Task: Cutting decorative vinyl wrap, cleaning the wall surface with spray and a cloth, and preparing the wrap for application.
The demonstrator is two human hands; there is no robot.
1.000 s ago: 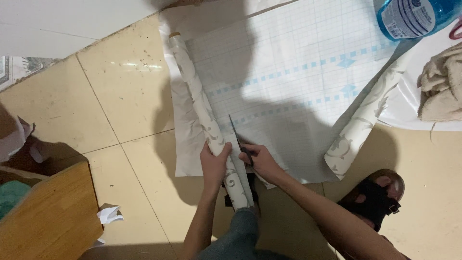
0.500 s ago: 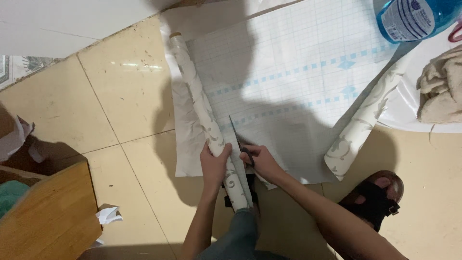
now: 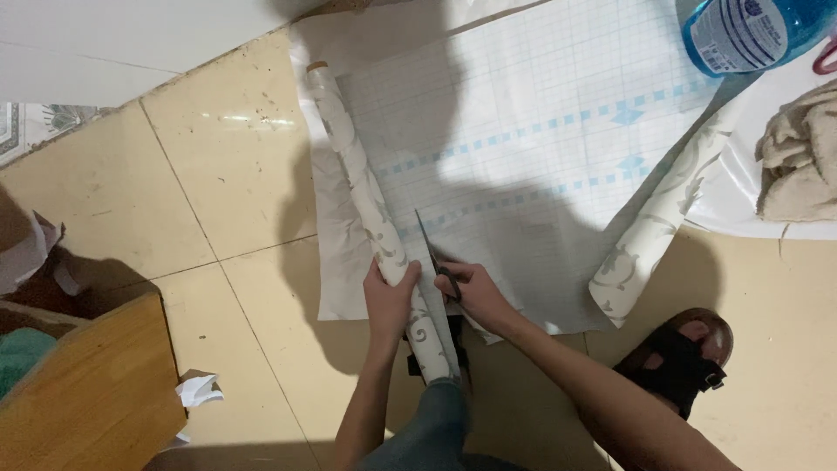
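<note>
A sheet of gridded backing paper point(image 3: 532, 131) lies spread on the tiled floor. Its left side is rolled into a long patterned tube point(image 3: 357, 174), and my left hand point(image 3: 390, 301) grips that roll near its lower end. My right hand point(image 3: 475, 292) holds black-handled scissors point(image 3: 433, 255), whose blades point up and to the left into the sheet right beside the roll. The sheet's right edge curls into a second patterned roll point(image 3: 663, 218).
A blue plastic bottle point(image 3: 754, 30) lies at the top right, with a beige cloth point(image 3: 798, 161) below it on white plastic. My sandalled foot point(image 3: 680, 358) rests at the lower right. A wooden board point(image 3: 87, 392) and a crumpled paper scrap point(image 3: 199, 390) sit at the lower left.
</note>
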